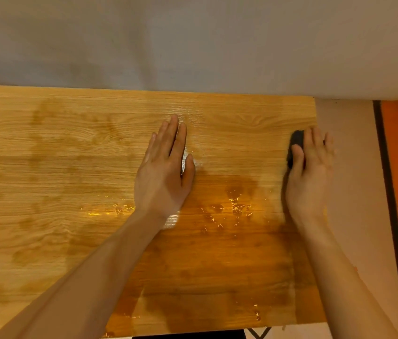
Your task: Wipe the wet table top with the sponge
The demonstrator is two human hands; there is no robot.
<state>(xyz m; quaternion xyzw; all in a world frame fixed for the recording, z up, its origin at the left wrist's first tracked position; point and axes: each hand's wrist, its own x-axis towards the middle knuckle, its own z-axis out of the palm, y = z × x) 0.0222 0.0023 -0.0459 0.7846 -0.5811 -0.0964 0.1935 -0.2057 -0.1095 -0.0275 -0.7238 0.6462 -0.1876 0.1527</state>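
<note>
Two hands on the wet table top (71, 155): left hand (166, 165) flat, right hand (311, 167) gripping the sponge (295, 140)

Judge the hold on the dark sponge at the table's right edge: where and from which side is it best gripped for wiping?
Likely from above, across its short width. The sponge lies flat and elongated on the table top, so thumb on its left long side, fingers over the top and right side. The right hand grips it this way; the left hand rests flat on the wood.

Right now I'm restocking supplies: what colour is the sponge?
Dark grey to black; the sponge shows in the head view.
</note>
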